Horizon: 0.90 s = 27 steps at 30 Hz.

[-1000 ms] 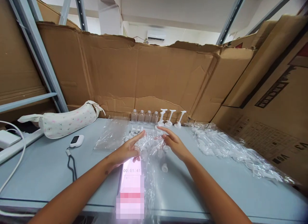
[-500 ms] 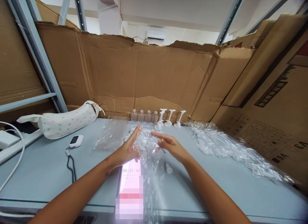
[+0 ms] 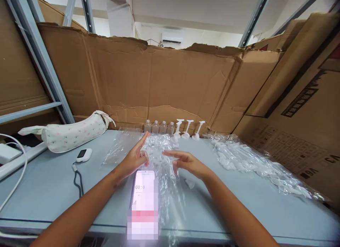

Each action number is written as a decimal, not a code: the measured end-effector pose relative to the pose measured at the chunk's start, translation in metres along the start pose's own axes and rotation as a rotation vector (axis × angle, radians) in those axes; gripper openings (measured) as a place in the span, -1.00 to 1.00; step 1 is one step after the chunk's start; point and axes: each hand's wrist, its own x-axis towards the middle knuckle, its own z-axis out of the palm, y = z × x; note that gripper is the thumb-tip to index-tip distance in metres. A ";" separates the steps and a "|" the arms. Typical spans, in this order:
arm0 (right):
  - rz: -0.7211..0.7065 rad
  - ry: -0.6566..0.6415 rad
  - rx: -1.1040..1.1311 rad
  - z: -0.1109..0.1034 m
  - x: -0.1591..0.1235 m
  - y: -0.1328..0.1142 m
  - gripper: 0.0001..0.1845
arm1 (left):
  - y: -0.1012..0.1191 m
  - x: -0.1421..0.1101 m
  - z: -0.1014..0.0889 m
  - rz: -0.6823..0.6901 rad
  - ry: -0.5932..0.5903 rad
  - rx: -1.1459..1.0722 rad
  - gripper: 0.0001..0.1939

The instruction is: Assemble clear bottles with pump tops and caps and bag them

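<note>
A clear plastic bag (image 3: 158, 158) with small whitish pieces inside lies between my hands, and its loose end runs toward the table's front edge. On the bag's left side is my left hand (image 3: 134, 158), fingers stretched out and thumb apart. My right hand (image 3: 191, 164) hovers at its right side, index finger extended and thumb separate below. Neither hand grips anything visible; whether they touch the plastic is hard to tell. Under my right hand lies a small white piece (image 3: 189, 183). A lit phone (image 3: 144, 197) lies below my left hand, showing a timer.
Several small clear bottles (image 3: 159, 128) and three white pump tops (image 3: 188, 130) stand along the cardboard wall (image 3: 164, 77). A flat clear bag (image 3: 122, 146) lies left, a long filled bag (image 3: 255, 162) right. A patterned pouch (image 3: 77, 133) and small white device (image 3: 84, 155) sit left.
My left hand has moved slightly left and down, off the bag's middle. My right hand has shifted a little left and down. The bag looks flatter, and the small white piece has shifted slightly right.
</note>
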 end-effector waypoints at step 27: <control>-0.140 0.637 -0.054 -0.004 0.007 0.010 -0.63 | -0.001 -0.011 0.006 -0.130 -0.535 0.238 -0.13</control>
